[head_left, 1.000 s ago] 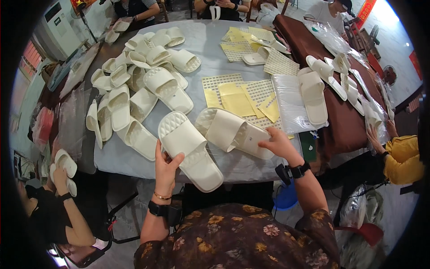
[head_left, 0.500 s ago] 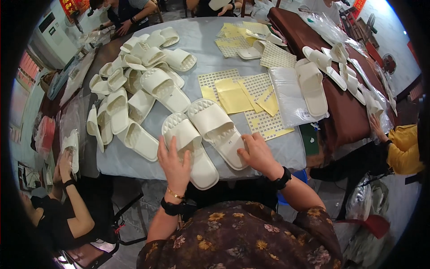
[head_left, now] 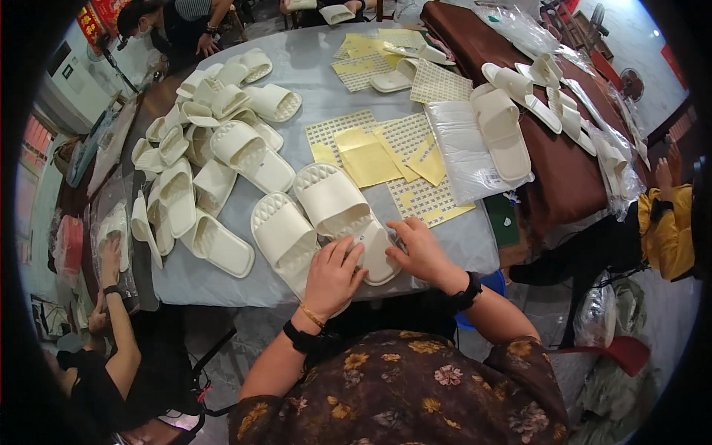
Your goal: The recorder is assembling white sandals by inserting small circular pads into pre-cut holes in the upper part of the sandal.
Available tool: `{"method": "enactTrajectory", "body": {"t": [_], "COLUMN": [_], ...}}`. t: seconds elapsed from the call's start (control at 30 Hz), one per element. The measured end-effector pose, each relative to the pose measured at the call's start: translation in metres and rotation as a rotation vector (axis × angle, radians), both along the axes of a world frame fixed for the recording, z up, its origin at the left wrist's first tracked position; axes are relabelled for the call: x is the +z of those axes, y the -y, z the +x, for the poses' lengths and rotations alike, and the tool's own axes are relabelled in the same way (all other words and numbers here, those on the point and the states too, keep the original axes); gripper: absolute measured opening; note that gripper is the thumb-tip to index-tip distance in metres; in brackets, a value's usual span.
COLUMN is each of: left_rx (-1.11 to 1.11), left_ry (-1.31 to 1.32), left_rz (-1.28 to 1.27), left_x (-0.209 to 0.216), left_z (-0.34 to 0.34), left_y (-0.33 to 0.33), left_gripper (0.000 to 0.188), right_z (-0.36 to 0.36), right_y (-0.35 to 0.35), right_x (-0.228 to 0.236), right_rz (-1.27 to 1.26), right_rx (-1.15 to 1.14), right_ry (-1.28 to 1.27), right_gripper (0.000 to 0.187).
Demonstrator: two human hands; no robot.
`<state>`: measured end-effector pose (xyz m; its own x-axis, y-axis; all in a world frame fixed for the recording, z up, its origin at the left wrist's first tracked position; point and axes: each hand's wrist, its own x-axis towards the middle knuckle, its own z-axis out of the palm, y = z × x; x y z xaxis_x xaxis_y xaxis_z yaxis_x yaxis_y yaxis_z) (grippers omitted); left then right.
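Two cream slippers lie side by side at the table's near edge, the left slipper (head_left: 284, 239) a little closer to me than the right slipper (head_left: 332, 202). Both have a broad plain strap and a quilted footbed toward the far end. My left hand (head_left: 334, 280) rests over the left slipper's heel, its fingers stretched out and reaching onto the right slipper's heel. Beside that heel's right edge is my right hand (head_left: 423, 254), fingers apart and slightly bent, the thumb touching the slipper's rim. Much of the left slipper's heel is hidden under my left hand.
Many cream slippers (head_left: 252, 156) are heaped at the left. Yellow-backed sticker sheets (head_left: 365, 157) and a clear plastic bag (head_left: 454, 148) lie beyond my right hand. Another slipper (head_left: 502, 133) rests on that bag. More slippers line a brown-covered surface (head_left: 567, 185). Other people sit around.
My left hand has moved right, from the left slipper's strap side to its heel and the right slipper's heel. My right hand stays at the right slipper's edge. The view has shifted slightly.
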<state>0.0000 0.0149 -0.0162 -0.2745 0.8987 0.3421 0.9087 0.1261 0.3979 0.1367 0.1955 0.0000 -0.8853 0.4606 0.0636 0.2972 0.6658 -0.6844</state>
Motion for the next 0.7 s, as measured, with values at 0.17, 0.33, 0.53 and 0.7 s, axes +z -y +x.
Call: {"method": "enactTrajectory", "body": {"t": [0.17,0.33,0.53,0.7], "left_rx": [0.039,0.044,0.041,0.049], "left_ry": [0.005,-0.022,0.005,-0.023], "left_rz": [0.006,-0.019,-0.036,-0.042], "left_x": [0.0,0.003,0.004,0.003], "left_z": [0.006,0.005,0.004,0.004], "left_y": [-0.003,-0.003,-0.003,-0.003], "left_gripper": [0.049,0.049,0.048,0.048], "right_z": [-0.006,-0.016,-0.026,-0.025], "right_y": [-0.007,-0.013,-0.057,-0.11], "right_x": [-0.008,-0.007,0.005,-0.007], "right_rz": [0.069,0.094,0.092,0.39], "right_rx": [0.127,0.178,0.224,-0.108], "right_ry": [0.012,0.046,0.188,0.015], "right_gripper": [0.047,0.044,0.043,0.038]}}
